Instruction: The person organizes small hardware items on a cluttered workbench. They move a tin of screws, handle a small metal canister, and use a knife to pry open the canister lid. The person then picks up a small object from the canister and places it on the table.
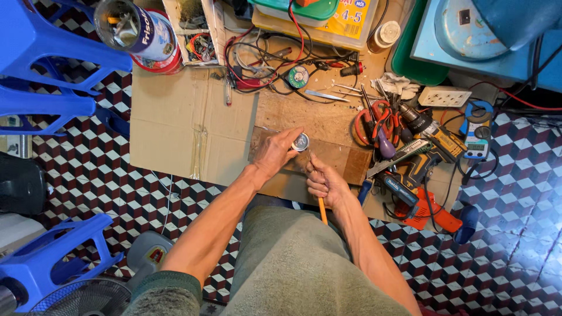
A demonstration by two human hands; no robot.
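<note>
My left hand grips a small round metal part with a pale face, held just above a brown wooden board. My right hand is closed around a thin tool with an orange handle; its tip points up toward the round part. The handle sticks out below my fist. Both hands meet over the board, which lies on flattened cardboard on the patterned floor.
Blue plastic stools stand left. A tin can, tangled red and black wires, tweezers, red pliers, a cordless drill, a multimeter, a power strip and a fan surround the cardboard.
</note>
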